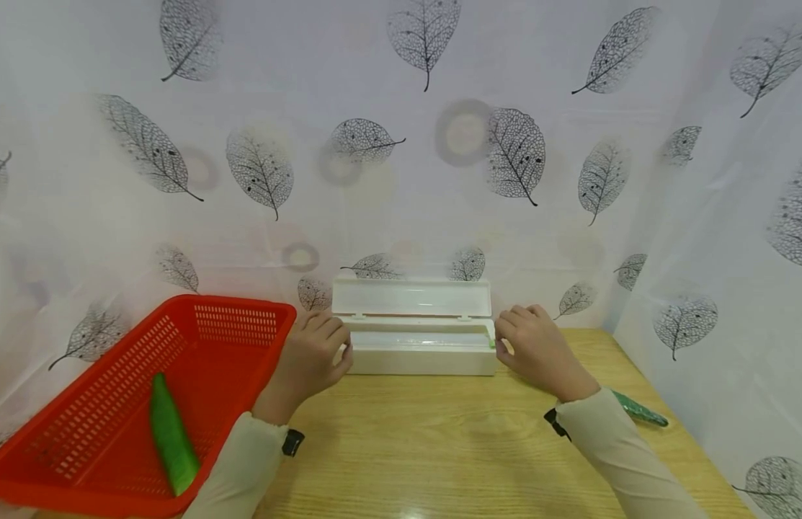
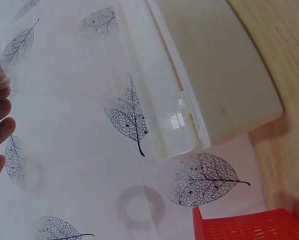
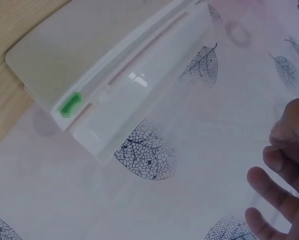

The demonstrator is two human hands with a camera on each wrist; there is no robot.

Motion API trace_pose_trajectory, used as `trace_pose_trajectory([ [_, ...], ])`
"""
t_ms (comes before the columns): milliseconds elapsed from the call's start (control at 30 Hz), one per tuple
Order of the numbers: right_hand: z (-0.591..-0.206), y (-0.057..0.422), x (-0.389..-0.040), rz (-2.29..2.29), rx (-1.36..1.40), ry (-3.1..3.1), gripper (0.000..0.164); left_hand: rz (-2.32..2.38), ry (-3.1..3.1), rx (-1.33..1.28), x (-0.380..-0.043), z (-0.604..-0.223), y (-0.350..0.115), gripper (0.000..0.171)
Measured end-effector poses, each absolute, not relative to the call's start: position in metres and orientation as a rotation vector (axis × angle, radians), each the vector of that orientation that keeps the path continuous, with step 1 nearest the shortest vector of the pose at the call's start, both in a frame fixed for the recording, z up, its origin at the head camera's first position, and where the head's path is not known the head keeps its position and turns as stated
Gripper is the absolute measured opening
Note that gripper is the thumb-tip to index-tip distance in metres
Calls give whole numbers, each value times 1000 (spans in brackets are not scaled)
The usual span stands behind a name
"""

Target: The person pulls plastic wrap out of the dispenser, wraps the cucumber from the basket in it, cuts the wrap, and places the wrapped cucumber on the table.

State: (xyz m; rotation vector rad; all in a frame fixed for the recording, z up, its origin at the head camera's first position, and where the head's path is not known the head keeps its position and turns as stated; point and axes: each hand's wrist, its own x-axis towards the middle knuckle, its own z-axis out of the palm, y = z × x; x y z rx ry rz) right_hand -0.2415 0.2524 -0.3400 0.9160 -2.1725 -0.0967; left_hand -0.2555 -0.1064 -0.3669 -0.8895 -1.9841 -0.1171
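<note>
In the head view, a long white cling film box stands on the table with its lid raised. My left hand is at the box's left end, and my right hand is at its right end. Both hands pinch clear cling film between thumb and forefinger; it shows as a thin crumple at the fingertips in each wrist view. Being see-through, the sheet between them is hard to make out. A green slider sits at the box's right end in the right wrist view.
To the left stands a red plastic basket with a green cucumber inside. A second cucumber, shiny as if wrapped, lies by the right forearm, which partly hides it. A white leaf-print curtain hangs behind the wooden table.
</note>
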Motion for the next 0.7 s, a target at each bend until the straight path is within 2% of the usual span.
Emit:
trace_pose_trajectory([
  [700, -334, 253, -240, -103, 921, -2120, 16, -128, -1937, -915, -250, -360, -107, 14],
])
